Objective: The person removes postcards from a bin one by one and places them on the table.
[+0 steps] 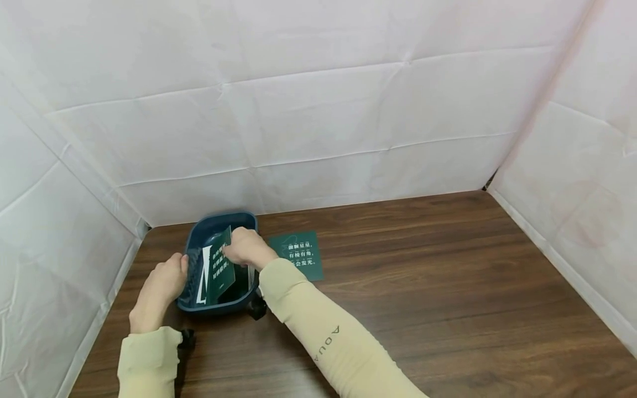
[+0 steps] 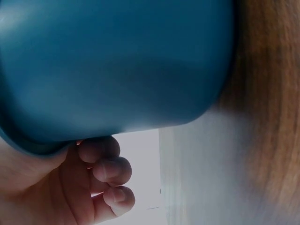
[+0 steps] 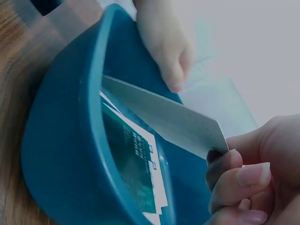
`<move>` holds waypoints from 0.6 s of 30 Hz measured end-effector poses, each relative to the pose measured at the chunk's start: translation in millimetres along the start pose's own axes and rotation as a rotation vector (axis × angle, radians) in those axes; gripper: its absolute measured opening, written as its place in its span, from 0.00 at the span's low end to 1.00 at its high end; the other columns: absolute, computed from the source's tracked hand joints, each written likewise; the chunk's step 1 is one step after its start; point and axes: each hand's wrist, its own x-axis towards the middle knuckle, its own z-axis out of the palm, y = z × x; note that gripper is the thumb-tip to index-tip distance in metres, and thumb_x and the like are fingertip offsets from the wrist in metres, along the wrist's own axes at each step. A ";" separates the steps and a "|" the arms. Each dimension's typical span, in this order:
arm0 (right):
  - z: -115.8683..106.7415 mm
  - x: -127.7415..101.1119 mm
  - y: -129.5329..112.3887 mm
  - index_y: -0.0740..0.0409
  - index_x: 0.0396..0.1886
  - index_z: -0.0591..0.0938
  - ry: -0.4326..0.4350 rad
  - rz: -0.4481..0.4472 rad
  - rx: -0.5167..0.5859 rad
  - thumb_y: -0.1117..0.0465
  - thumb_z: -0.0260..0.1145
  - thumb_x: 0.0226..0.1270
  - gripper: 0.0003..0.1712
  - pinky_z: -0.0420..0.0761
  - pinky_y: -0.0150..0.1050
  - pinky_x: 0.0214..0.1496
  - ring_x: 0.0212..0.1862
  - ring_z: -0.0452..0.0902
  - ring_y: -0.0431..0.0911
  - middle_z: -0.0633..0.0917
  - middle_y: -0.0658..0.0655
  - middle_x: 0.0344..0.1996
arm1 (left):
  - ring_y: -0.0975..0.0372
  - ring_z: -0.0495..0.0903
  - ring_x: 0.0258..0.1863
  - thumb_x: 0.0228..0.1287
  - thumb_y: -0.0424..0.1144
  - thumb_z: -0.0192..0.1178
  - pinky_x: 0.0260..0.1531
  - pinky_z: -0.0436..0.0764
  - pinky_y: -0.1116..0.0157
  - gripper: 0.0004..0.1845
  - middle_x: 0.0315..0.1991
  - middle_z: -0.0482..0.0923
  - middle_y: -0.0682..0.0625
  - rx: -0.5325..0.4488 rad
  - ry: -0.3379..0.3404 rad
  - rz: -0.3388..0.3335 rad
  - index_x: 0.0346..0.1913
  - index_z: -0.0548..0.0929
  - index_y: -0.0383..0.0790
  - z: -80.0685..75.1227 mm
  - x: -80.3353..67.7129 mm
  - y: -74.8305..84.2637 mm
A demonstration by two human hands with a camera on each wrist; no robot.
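Pinching card edge at open bin

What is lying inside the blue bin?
Inside the blue bin lie overlapping cards, one green and printed, with white edges showing. The upright green card pinched by the right hand also reaches in. What lies under the overlapping cards is covered.

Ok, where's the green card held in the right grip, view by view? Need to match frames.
Head: green card is left of centre, in the lower half, tilted, printed face showing.
Left wrist: not in it.
Right wrist: around the centre, pale face showing, its right end pinched by the right grip.
Shared landmark: the blue bin, in all three views.
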 end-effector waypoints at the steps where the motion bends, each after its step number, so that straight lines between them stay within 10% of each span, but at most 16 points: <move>1: -2.5 -0.3 2.2 0.52 0.08 0.65 -0.001 -0.002 0.024 0.50 0.58 0.75 0.32 0.66 0.36 0.17 0.08 0.56 0.44 0.62 0.51 0.05 | 0.31 0.77 0.42 0.80 0.41 0.31 0.38 0.74 0.40 0.23 0.41 0.75 0.22 0.001 -0.001 -0.002 0.49 0.69 0.21 -0.1 0.2 -0.3; 18: -36.2 -19.7 73.6 0.51 0.12 0.64 0.105 -0.118 0.564 0.52 0.62 0.72 0.29 0.61 0.42 0.23 0.11 0.51 0.43 0.59 0.49 0.09 | 0.30 0.75 0.45 0.80 0.41 0.31 0.41 0.73 0.39 0.24 0.45 0.73 0.20 0.023 -0.004 -0.023 0.52 0.68 0.20 -1.6 1.9 -5.6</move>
